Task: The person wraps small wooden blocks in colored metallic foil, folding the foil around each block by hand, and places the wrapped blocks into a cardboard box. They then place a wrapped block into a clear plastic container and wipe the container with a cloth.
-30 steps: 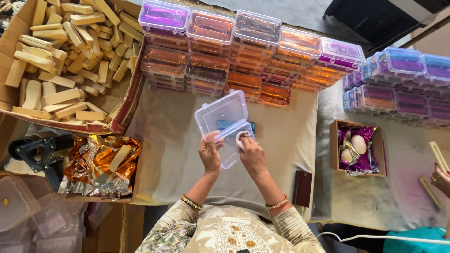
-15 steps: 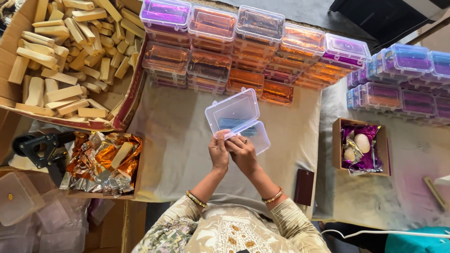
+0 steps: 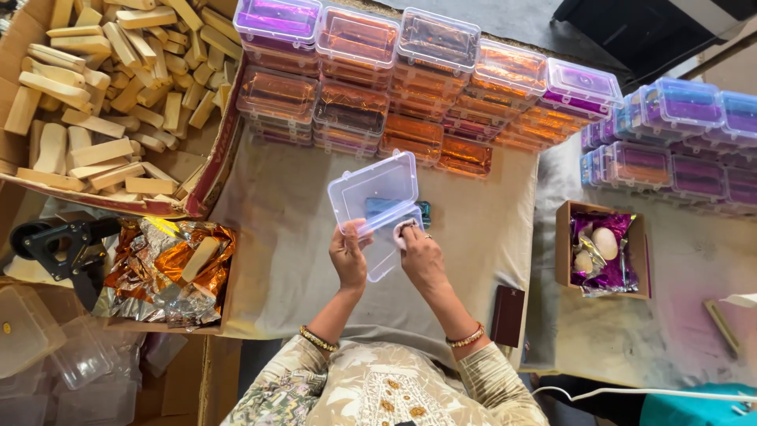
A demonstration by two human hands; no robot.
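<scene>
A clear plastic hinged box (image 3: 377,195) is held open above the cloth-covered work surface (image 3: 276,260), lid tipped away from me. My left hand (image 3: 348,256) grips its left side. My right hand (image 3: 421,254) pinches a small pale piece (image 3: 404,232) at the open box's right edge. A small blue-green item (image 3: 423,210) lies on the cloth just behind the box, partly hidden by it.
Stacks of filled clear boxes with orange and purple contents (image 3: 410,87) line the back and right. A carton of pale wooden blocks (image 3: 102,95) sits at left, a box of foil wrappers (image 3: 169,272) below it, a tape dispenser (image 3: 59,241), a small carton (image 3: 603,248), a dark phone (image 3: 508,315).
The open box has shifted slightly between my hands, and my right hand has moved onto its right edge with the small pale piece.
</scene>
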